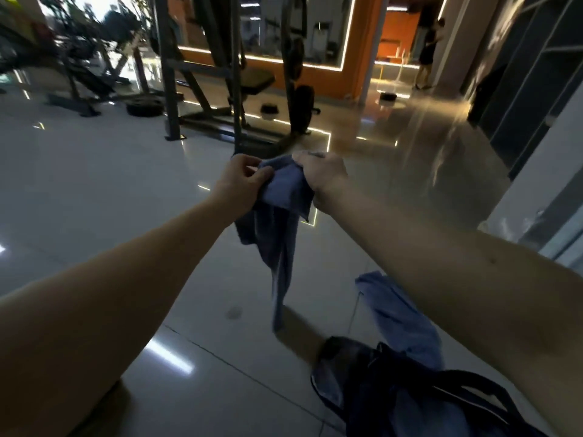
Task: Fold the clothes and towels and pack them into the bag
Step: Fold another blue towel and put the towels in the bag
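Above open floor (94, 190), left hand (242, 182), right hand (322, 175), fingers (262, 176) clamped along edge of blue towel (283, 192).

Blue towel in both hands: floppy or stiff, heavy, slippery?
Likely floppy: the blue towel hangs limp below the left hand and right hand, bunched between them. Probably light: a grip at its top carries it. Matte look suggests little slip, though blur limits certainty.

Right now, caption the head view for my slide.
The left hand and right hand grip a blue towel hanging toward the floor; dark bag and light blue garment lie lower right.
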A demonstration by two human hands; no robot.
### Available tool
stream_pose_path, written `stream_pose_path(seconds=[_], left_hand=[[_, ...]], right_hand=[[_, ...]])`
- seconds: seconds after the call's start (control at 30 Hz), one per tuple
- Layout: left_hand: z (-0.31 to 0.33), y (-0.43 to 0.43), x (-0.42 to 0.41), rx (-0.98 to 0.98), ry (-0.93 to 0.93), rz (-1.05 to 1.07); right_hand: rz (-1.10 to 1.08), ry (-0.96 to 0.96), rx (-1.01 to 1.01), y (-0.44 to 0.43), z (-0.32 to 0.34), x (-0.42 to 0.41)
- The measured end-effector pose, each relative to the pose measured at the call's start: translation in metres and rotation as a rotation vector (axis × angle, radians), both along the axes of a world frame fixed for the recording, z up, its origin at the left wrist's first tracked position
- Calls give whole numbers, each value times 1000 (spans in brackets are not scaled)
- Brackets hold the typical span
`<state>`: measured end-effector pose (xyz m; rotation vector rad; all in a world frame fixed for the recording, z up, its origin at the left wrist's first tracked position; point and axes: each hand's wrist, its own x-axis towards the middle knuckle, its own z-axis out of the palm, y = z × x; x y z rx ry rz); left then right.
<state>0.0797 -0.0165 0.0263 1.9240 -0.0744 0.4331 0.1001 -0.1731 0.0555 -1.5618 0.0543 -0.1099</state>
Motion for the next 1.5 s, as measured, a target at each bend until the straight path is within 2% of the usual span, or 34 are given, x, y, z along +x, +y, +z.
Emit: stream_pose_path(seconds=[0.1, 0.2, 0.33, 0.43, 0.5, 0.6, 0.7, 0.77, 0.87, 0.9, 1.0, 1.17, 1.33, 1.5], left_hand=[[-7, 29, -15, 63, 36, 105], [-17, 50, -20, 192, 93, 145], [-10, 61, -36, 392, 188, -156], [-10, 64, -45, 701, 172, -327], [-16, 66, -40, 776, 81, -300], [-19, 74, -35, 745, 29, -215], [-22, 82, -29, 772, -21, -152], [-22, 83, -26, 733, 8, -122], [-20, 77, -25, 654, 62, -110], [-19, 76, -24, 666, 61, -117], [-18, 78, -28, 815, 56, -141], [-7, 87, -42, 943, 84, -71], [23, 101, -54, 1031, 80, 24], [61, 125, -65, 918, 46, 96]], right_hand=[[-13, 154, -6, 27, -2, -16], [128, 304, 142, 42, -9, -32], [154, 442, 387, 34, -15, -42], [127, 517, 414, 22, -23, -38], [88, 521, 305, 19, -35, -32], [42, 428, 171, 13, -50, -25], [172, 249, 132, 7, -54, -32], [333, 132, -88, 5, -51, -42], [421, -97, -785, 13, -51, -55], [387, -194, -931, 15, -53, -55], [298, -373, -1036, 11, -57, -51], [303, -450, -1166, 4, -54, -54], [107, -600, -1395, 7, -35, -62], [-56, -626, -1603, 0, -2, -64]])
